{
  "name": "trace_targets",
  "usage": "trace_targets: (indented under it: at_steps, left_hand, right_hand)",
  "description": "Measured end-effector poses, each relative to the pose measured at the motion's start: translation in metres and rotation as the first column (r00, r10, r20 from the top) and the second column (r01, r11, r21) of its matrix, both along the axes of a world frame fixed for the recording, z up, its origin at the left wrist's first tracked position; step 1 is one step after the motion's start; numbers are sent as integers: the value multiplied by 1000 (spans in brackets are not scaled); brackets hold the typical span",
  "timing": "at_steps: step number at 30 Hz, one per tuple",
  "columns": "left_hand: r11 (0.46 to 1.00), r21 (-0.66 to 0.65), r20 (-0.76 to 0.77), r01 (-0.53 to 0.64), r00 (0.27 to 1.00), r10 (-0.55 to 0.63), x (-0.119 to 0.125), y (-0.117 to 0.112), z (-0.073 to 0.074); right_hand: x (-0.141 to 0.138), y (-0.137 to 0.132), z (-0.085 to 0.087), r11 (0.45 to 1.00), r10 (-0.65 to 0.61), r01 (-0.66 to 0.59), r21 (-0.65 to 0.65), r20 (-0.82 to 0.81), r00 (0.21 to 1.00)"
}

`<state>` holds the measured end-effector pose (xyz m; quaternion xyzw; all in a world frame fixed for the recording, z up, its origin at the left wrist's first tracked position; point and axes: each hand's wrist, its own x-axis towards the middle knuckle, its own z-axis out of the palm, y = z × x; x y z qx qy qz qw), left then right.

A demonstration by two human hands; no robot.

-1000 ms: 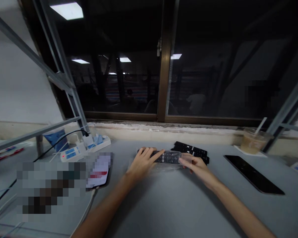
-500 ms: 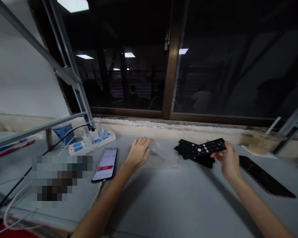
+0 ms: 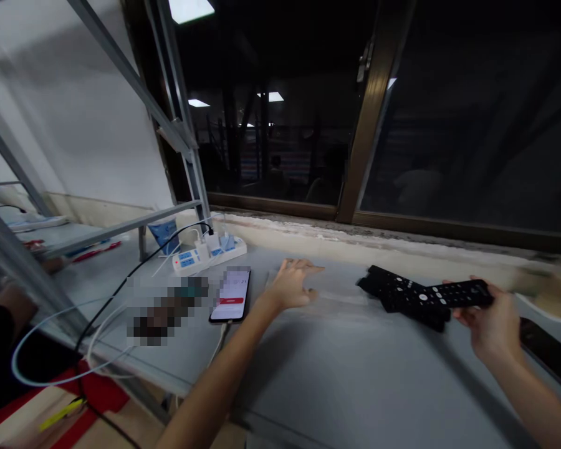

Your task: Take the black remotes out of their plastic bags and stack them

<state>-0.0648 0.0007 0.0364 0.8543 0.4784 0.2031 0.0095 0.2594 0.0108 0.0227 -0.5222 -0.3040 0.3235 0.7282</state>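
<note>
My right hand point(image 3: 493, 324) grips a black remote control point(image 3: 458, 294) at its near end and holds it level just above the grey table point(image 3: 355, 380). Under and behind it lie other black remotes point(image 3: 395, 290) in a small pile. My left hand point(image 3: 292, 284) lies flat with fingers stretched out on a clear plastic bag point(image 3: 336, 297) on the table, left of the remotes.
A lit phone point(image 3: 231, 294) on a cable lies left of my left hand, beside a white power strip point(image 3: 210, 254) with plugs. A dark phone point(image 3: 549, 352) lies at the right edge. Metal frame bars point(image 3: 177, 134) rise at the left, a window behind.
My right hand pulled the remote out of the clear bag and carried it to the right, over the pile. My left hand stayed on the bag. The view swung left.
</note>
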Motion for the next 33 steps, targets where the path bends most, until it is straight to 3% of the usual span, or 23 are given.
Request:
trace_targets:
  at_steps: [5,7,10,13,18,23,28,33]
  left_hand:
    - [937,-321,-33,138,987,-156,14,-6,-16]
    - [929,-343,-89,139,980,-179,20,-6,-27]
    - [972,-215,-180,94,975,-133,25,-1,-42]
    - [994,-108,-208,-30,978,6,20,7,-51]
    - [963,-13,-179,-268,949,261,13,22,-61]
    - [922,54,-150,-384,909,388,10,32,-60]
    - [892,98,-128,-441,883,451,1,39,-56]
    - [881,123,-112,-457,875,470,-3,43,-55]
  right_hand:
    - [-3,0,-3,998,69,-69,0,15,997]
    - [-4,0,-4,996,86,-86,-5,21,996]
    - [-7,-1,-5,995,104,-104,-8,28,994]
    - [-12,-4,-4,991,134,-134,11,24,991]
    - [-24,-9,-5,978,207,-207,34,21,978]
    - [-32,-11,-12,937,349,-349,-4,47,936]
    - [-37,-10,-22,855,519,-515,-60,82,851]
    - [-43,-8,-33,818,568,-527,-230,181,803]
